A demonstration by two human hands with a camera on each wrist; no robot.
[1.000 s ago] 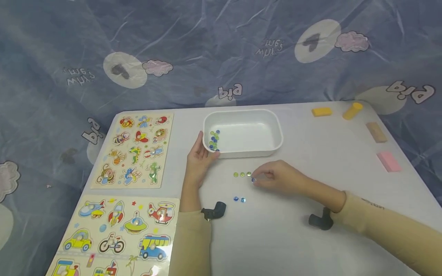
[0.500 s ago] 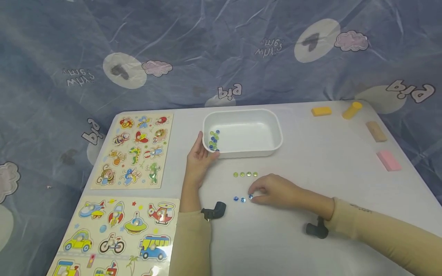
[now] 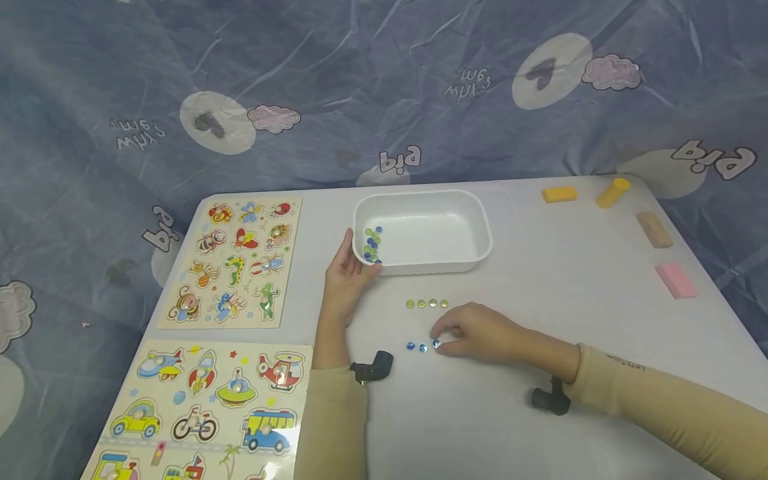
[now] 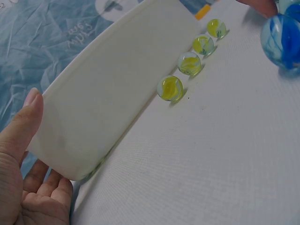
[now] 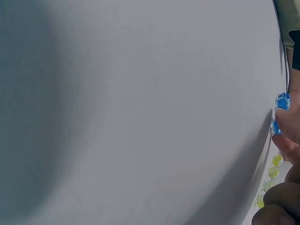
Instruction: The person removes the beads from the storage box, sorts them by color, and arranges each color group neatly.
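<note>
My left hand (image 3: 343, 288) grips the near left corner of a white tray (image 3: 432, 268), the thumb and fingers bent around its wall. Blue and yellow-green marbles (image 3: 372, 244) lie inside, bunched at the left end. My right hand (image 3: 483, 332) pinches a blue marble (image 3: 436, 343) between thumb and finger, at the right end of a short row with two other blue marbles (image 3: 423, 348). In front of the tray, several yellow marbles (image 4: 189, 63) stand in a straight row. In the right wrist view the right fingers (image 5: 289, 124) partly cover the blue marbles.
Two picture puzzle boards lie at the left, one with insects (image 3: 231, 263) and one with vehicles (image 3: 204, 400). Along the right side are a yellow block (image 3: 559, 194), a yellow cylinder (image 3: 613, 193), a brown block (image 3: 654, 230) and a pink block (image 3: 676, 280). A blue cloth hangs behind.
My right hand has moved from the yellow row down to the blue row, bringing the blue marble to its right end. A further yellow marble shows where the hand was. My left hand stays put.
</note>
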